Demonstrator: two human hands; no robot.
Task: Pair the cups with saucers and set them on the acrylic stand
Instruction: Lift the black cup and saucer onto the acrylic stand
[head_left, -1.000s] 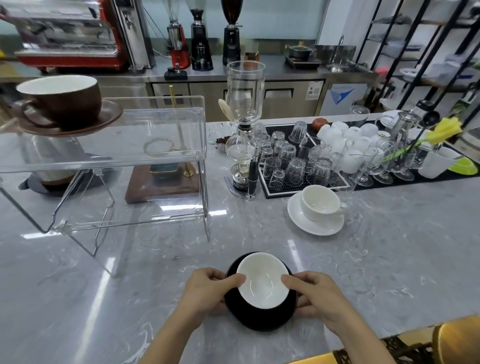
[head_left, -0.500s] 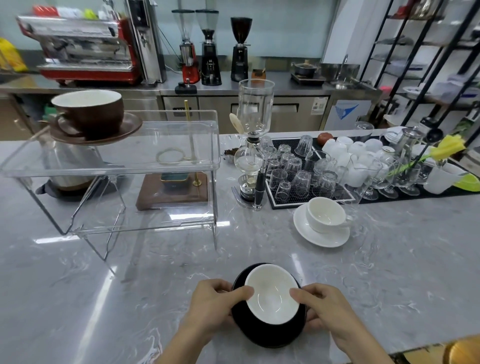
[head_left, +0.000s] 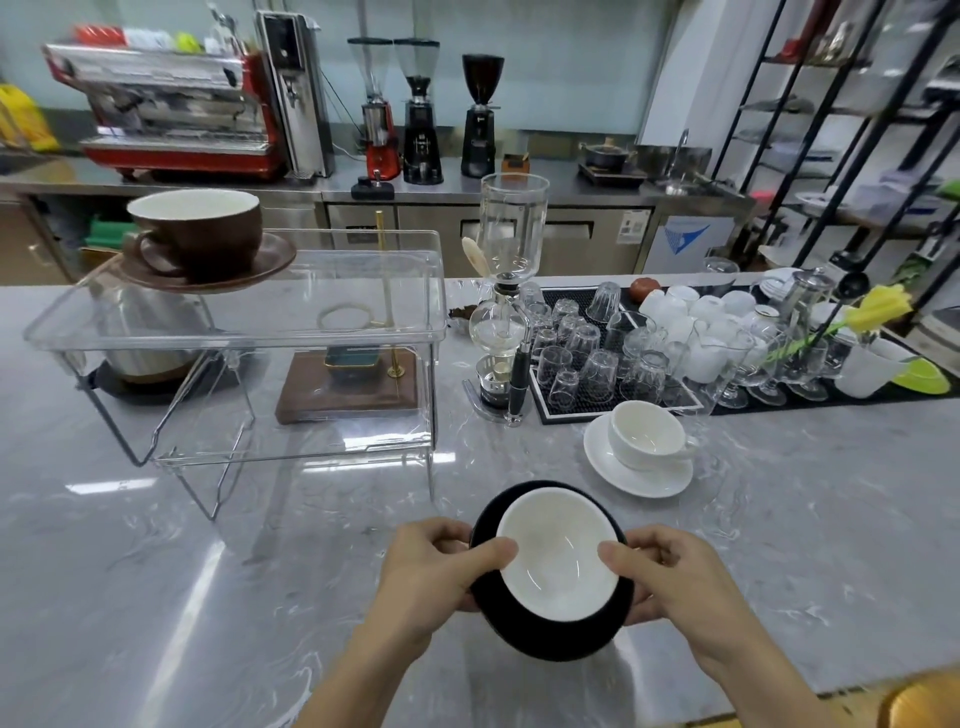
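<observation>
Near the worktop's front edge, left hand (head_left: 434, 566) and right hand (head_left: 670, 571) grip the black saucer (head_left: 550, 636) from opposite sides, thumbs steadying the white-lined cup (head_left: 558, 556) for carrying. Acrylic stand (head_left: 249, 332), far left, already bears a brown pair (head_left: 200, 241).

Left hand (head_left: 436, 566): forearm enters from lower edge, fingers curled, thumb laid inward, gripping | Right hand (head_left: 670, 577): forearm enters from lower right, fingers curled, thumb laid inward, gripping | Both hands level, facing each other, apart.
</observation>
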